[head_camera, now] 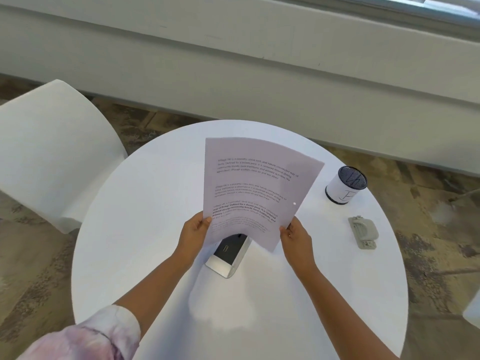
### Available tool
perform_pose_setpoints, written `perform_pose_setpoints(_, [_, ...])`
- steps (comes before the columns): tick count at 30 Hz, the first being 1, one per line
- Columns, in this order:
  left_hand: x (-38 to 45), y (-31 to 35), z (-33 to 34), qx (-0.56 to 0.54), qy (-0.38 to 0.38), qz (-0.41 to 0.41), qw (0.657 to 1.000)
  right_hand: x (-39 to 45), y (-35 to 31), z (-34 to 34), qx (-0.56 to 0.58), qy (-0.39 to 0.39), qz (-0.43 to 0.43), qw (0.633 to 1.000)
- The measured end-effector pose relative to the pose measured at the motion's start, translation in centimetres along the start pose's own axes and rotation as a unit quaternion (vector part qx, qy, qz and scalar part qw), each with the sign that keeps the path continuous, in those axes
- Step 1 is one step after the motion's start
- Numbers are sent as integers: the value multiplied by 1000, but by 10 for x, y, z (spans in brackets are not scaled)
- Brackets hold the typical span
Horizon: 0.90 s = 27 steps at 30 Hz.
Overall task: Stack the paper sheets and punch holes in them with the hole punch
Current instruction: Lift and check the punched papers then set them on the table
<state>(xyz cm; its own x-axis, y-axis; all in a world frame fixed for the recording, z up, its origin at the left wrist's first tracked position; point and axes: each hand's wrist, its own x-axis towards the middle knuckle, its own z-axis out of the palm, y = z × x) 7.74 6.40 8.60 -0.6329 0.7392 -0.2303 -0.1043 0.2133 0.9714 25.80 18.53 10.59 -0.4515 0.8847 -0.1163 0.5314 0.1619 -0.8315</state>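
Note:
I hold printed paper sheets [257, 188] up above the round white table [155, 203], tilted and slightly curved. A small punched hole shows near their right edge. My left hand [194, 235] grips the lower left edge, and my right hand [294, 236] pinches the lower right edge. Under the sheets' bottom edge stands a black and silver device [230, 255], partly hidden by the paper. A grey hole punch [362, 232] lies on the table to the right of my right hand, apart from it.
A mesh pen cup [345, 184] wrapped in white paper stands at the table's far right. A white chair [49, 152] sits to the left of the table. A grey wall ledge runs behind, and patterned carpet surrounds the table.

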Motion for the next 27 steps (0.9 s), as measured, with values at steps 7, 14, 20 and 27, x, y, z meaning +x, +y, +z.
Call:
perform_pose_setpoints(7, [14,-2,-17,-5,-7,-22,1000,0,20,20,-42,-19,80,996])
perform_pose_setpoints(14, [29,-16,-40,31,-25,-82,996,5,12,42,-10,8,128,992])
perform_pose_setpoints(20, [45,-48,-74,-2,55,-138,989,20,-2,70,6,-14,151,988])
perform_pose_setpoints(27, [82,-47,-114,-15,135,-146,980,55,-30,114,5,-36,164,986])
